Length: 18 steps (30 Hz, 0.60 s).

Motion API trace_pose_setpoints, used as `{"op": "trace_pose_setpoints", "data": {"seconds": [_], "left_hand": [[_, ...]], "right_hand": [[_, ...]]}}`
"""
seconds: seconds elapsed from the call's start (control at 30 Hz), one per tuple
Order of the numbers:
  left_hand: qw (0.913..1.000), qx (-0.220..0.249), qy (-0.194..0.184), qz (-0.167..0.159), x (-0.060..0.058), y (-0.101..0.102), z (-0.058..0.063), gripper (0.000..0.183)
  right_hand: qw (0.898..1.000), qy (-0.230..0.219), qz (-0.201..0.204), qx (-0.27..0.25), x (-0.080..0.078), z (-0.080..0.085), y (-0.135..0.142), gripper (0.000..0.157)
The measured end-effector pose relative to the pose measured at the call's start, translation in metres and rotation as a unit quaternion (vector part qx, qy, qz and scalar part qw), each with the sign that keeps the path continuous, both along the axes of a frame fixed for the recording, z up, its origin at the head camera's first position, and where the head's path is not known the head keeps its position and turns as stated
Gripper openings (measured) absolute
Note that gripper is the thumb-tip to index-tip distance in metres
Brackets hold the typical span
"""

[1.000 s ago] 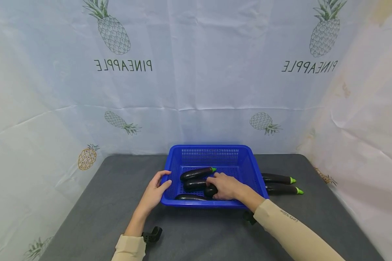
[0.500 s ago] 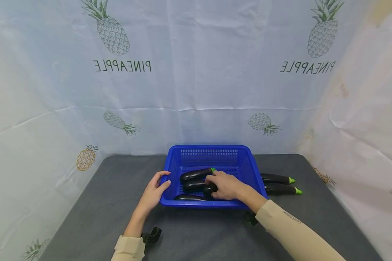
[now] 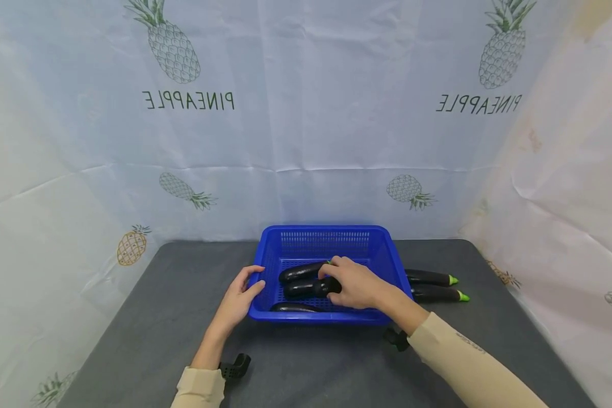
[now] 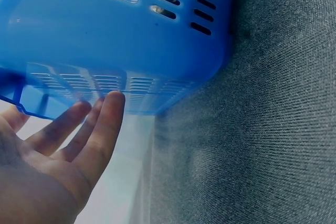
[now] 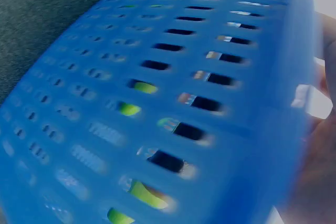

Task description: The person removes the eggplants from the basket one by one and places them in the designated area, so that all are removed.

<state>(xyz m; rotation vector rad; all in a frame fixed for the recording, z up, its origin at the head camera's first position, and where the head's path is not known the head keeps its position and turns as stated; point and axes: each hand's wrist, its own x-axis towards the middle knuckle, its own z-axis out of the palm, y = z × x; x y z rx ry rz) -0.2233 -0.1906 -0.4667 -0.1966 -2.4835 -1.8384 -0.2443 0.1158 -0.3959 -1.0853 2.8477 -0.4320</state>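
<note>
Head view, and there it was: my right hand [image 3: 357, 283] down inside the blue basket [image 3: 326, 228], thumb and fingers clamped round a glossy eggplant [image 3: 330, 286], its blunt end poking out to the left! Its other end was hidden under my palm. Three more lay about it: a back eggplant [image 3: 301, 272], slightly slanted, green tip showing just beside my fingers; a middle eggplant [image 3: 298, 289], partly overlapped by the one in my grasp, touching or not I couldn't tell; and a front eggplant [image 3: 292, 307], tucked along the near wall.

Over on the other side, my left hand [image 3: 234, 303] was at the left rim, fingers [image 4: 102, 135] fairly straight along the outer wall, uncurled. Out on the dark grey table [image 3: 306, 368], just right of the basket, lay a far eggplant [image 3: 428, 277] and a near eggplant [image 3: 436, 294], green ends pointing right. And from the right wrist, blur, but flashes of bright green [image 5: 144, 195] gleamed through the slots!
</note>
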Motion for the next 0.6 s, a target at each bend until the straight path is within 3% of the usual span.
{"op": "trace_pose_setpoints", "data": {"seconds": [0.3, 0.6], "left_hand": [[1.0000, 0.001, -0.002, 0.002, 0.000, -0.002, 0.000, 0.036], [0.9999, 0.011, 0.001, -0.007, 0.001, -0.001, 0.001, 0.037]], "right_hand": [[0.999, 0.029, -0.001, -0.034, 0.012, 0.018, 0.007, 0.038], [0.992, 0.109, 0.022, -0.057, 0.027, 0.033, 0.023, 0.037]]}}
